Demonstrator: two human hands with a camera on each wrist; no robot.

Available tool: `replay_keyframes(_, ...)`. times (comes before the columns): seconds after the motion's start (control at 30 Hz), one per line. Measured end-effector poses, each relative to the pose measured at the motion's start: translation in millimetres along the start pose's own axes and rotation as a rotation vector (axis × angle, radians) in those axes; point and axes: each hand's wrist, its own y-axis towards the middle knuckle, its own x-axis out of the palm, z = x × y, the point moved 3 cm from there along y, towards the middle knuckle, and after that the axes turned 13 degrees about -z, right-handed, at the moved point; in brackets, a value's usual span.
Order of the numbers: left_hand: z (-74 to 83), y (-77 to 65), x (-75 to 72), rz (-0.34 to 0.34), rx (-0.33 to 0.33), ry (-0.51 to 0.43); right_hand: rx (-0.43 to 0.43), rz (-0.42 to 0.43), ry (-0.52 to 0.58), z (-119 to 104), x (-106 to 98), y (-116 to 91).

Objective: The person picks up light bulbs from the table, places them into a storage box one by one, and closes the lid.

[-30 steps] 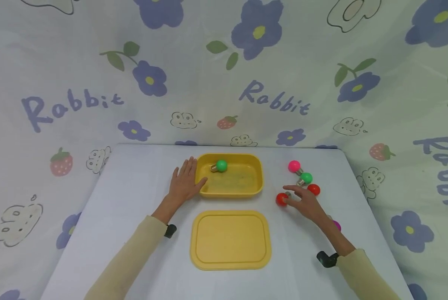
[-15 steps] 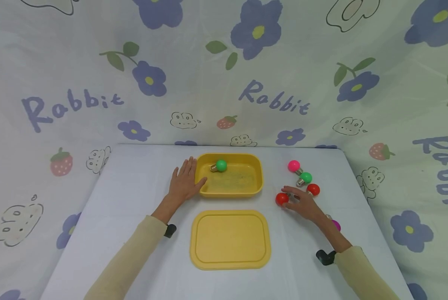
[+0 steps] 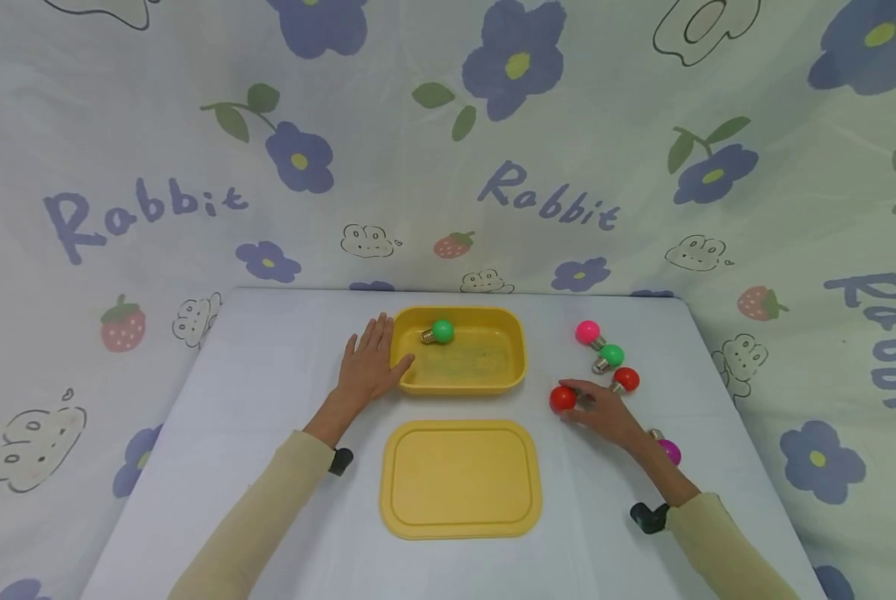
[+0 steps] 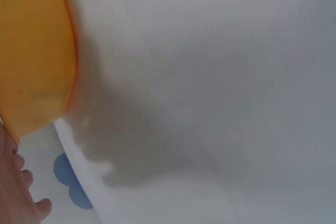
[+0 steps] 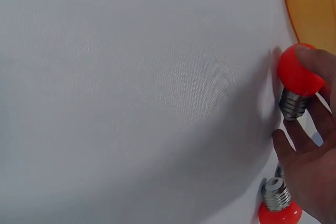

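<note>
Around yellow box (image 3: 485, 388): lid (image 3: 461, 482) in front, other bulbs (image 3: 613, 355) rightward. Touching its left side with straight-fingered left hand (image 3: 367, 364); pinching red bulb (image 3: 562, 400) rightward with right hand (image 3: 603, 412), long axis sideways, metal base pointing away.

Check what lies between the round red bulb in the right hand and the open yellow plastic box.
The head view shows only bare white tabletop between the red bulb and the yellow box.
</note>
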Motion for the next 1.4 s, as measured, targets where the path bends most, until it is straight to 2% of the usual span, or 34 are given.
replay_keyframes(0.17, -0.5, 0.9, 1.3, 0.011, 0.003, -0.002, 0.009, 0.024, 0.021, -7, -1, -1)
replay_keyframes(0.33, 0.7, -0.4, 0.2, 0.015, 0.004, -0.013, -0.058, 0.077, 0.004, -19, -6, 1)
replay_keyframes(0.5, 1.5, -1.2, -0.5, 0.009, 0.001, -0.007, -0.113, 0.125, 0.014, -39, -14, 4)
replay_keyframes(0.73, 2.0, -2.2, -1.8, 0.009, 0.002, -0.006, -0.16, 0.137, 0.006, -70, -23, 14)
replay_keyframes(1.07, 0.8, -3.2, -1.7, -0.004, -0.007, 0.003, -0.284, 0.125, 0.059, -112, -19, 52)
replay_keyframes(1.23, 0.1, -2.9, -0.1, 0.011, 0.004, -0.004, -0.33, 0.122, 0.022, -127, -10, 73)
replay_keyframes(1.4, 0.5, -1.8, 1.3, 0.02, 0.005, -0.002, -0.327, 0.118, -0.03, -134, 0, 97)
